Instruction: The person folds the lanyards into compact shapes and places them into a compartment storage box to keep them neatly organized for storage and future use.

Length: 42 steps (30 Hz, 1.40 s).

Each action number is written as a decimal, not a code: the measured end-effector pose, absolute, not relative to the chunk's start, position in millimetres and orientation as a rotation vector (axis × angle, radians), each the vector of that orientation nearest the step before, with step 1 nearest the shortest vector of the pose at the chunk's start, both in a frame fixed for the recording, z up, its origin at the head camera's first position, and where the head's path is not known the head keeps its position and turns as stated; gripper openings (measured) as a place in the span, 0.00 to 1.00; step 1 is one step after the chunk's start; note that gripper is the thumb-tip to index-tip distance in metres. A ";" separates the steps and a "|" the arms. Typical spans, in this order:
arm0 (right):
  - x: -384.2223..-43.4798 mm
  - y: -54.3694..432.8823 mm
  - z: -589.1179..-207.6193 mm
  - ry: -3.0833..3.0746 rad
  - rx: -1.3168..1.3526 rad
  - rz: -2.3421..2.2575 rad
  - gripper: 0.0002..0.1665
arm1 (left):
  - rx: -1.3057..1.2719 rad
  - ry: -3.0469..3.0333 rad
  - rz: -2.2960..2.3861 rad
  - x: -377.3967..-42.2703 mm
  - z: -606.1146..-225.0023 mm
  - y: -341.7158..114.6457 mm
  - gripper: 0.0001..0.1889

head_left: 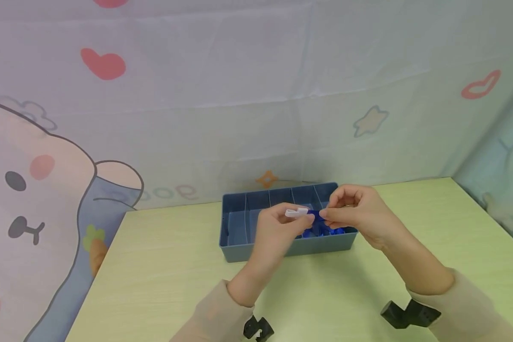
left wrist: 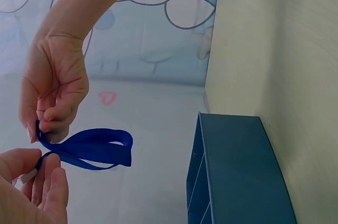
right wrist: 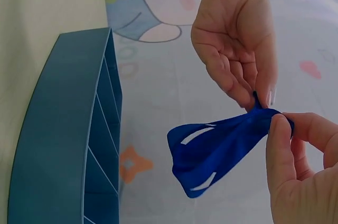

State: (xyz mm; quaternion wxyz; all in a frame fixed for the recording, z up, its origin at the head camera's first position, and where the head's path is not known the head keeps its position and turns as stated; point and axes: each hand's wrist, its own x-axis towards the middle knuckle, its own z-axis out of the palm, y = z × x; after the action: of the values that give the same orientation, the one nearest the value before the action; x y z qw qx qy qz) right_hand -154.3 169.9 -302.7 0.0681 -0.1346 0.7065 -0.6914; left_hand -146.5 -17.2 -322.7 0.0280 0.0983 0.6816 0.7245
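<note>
Both hands meet over the box in the head view. My left hand [head_left: 275, 230] pinches a blue ribbon [left wrist: 100, 147] between thumb and fingers, and a small white clip-like piece [head_left: 296, 213] sticks out from the same grip. Opposite it, my right hand [head_left: 361, 213] pinches the other end of the ribbon with thumb and forefinger. In the right wrist view the ribbon [right wrist: 216, 150] hangs in a wide loop between the two hands, with narrow gaps near its edges. Below the hands, blue pieces [head_left: 325, 231] lie inside the grey-blue divided box [head_left: 278, 248], partly hidden by the hands.
The box stands on a pale wooden table [head_left: 166, 275], near its back edge. Behind it hangs a light cloth [head_left: 222, 118] printed with hearts and a cartoon animal. Black camera mounts [head_left: 410, 313] sit on both wrists, over beige sleeves.
</note>
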 end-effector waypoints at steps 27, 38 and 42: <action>-154.3 161.8 -309.5 2.229 -0.506 -2.017 0.10 | 0.263 1.909 2.252 -149.1 -328.0 -17.3 0.12; -156.0 158.9 -320.2 2.528 -0.825 -1.881 0.06 | 0.249 1.763 2.284 -151.8 -327.6 -22.9 0.13; -154.8 155.4 -322.8 2.645 -0.864 -1.863 0.06 | 0.227 1.718 2.290 -151.6 -326.3 -23.1 0.13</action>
State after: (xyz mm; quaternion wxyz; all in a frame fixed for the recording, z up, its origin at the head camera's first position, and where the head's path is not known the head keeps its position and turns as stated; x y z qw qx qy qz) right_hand -154.8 155.4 -322.8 -0.1034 -0.2565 0.7857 -0.5533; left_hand -151.6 -23.1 -326.3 0.1345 0.0784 0.5930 0.7900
